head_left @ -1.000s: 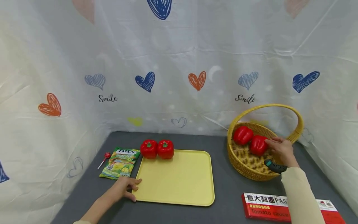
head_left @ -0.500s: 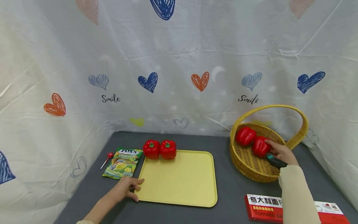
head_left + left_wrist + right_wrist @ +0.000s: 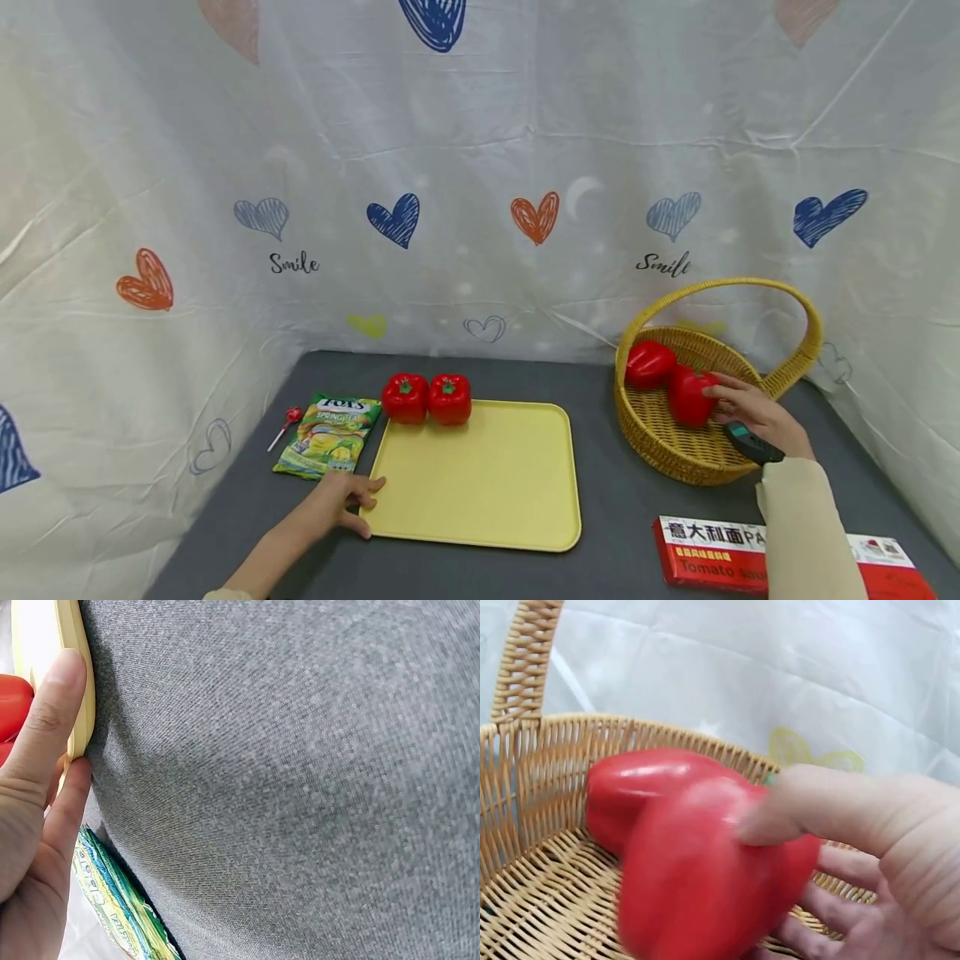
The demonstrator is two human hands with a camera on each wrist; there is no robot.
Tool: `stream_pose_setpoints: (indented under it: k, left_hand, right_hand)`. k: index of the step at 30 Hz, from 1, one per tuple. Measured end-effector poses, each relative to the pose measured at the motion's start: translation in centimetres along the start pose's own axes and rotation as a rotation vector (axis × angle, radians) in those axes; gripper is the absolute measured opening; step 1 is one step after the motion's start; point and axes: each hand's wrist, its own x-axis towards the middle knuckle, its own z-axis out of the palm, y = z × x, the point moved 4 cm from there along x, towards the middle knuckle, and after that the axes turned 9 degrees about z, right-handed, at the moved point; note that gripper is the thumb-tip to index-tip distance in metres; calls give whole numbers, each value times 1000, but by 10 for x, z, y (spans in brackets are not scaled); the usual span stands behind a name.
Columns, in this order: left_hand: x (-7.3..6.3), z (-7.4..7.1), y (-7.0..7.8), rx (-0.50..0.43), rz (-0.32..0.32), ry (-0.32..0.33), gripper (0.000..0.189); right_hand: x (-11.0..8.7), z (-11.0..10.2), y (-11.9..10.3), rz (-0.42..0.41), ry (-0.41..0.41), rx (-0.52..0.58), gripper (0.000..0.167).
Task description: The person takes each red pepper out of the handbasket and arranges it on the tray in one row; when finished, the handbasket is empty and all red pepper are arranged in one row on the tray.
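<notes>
My right hand (image 3: 757,417) grips a red bell pepper (image 3: 690,395) inside the yellow wicker basket (image 3: 637,435). In the right wrist view the thumb lies over this pepper (image 3: 705,885) and the fingers reach round its far side. A second red pepper (image 3: 649,364) lies on its side against the basket's left wall. My left hand (image 3: 335,504) pinches the near left corner of a yellow tray (image 3: 480,483); the left wrist view shows thumb and finger on the tray's edge (image 3: 81,705). Two more red bell peppers (image 3: 405,398) stand side by side at the tray's far left corner.
Left of the tray lie a green candy bag (image 3: 330,437) and a red lollipop (image 3: 287,425). A red and white pasta box (image 3: 712,554) lies under the right forearm. The basket's tall handle (image 3: 806,321) arches above the peppers. A printed curtain (image 3: 465,275) hangs behind the table.
My right hand has taken hold of the nearer pepper and tipped it so its green stem points up. The other pepper has turned slightly. The left hand stays on the tray.
</notes>
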Motion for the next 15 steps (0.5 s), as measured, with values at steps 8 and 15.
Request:
stream_pose_setpoints:
  k: [8,15]
  left_hand:
    - [0,1,-2,3,5,0,30]
    - [0,0,1,13,21,-7,31]
  right_hand:
    - [6,8,-1,-20,-45,-133,63]
    - [-1,12,-2,-59,-106,-239,69]
